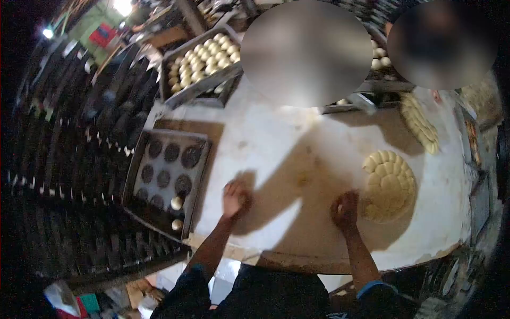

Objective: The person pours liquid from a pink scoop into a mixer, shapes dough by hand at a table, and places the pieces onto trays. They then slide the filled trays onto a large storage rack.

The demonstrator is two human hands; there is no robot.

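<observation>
A floured white table (265, 138) carries a dough slab (390, 186) and baking trays (164, 175).

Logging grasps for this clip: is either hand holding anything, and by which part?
Both the left hand and the right hand press palm-down on the white floured table; whether a dough piece lies beneath cannot be told.

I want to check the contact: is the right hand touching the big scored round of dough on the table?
Apart. In the head view, the right hand rests on the table, with a strip of bare surface between it and the scored dough round.

My pale, floury round table (276, 138) stands in a dim room; dark racks (69, 159), perhaps trays, line my left; bright lamps (123, 6) glare overhead.
</observation>
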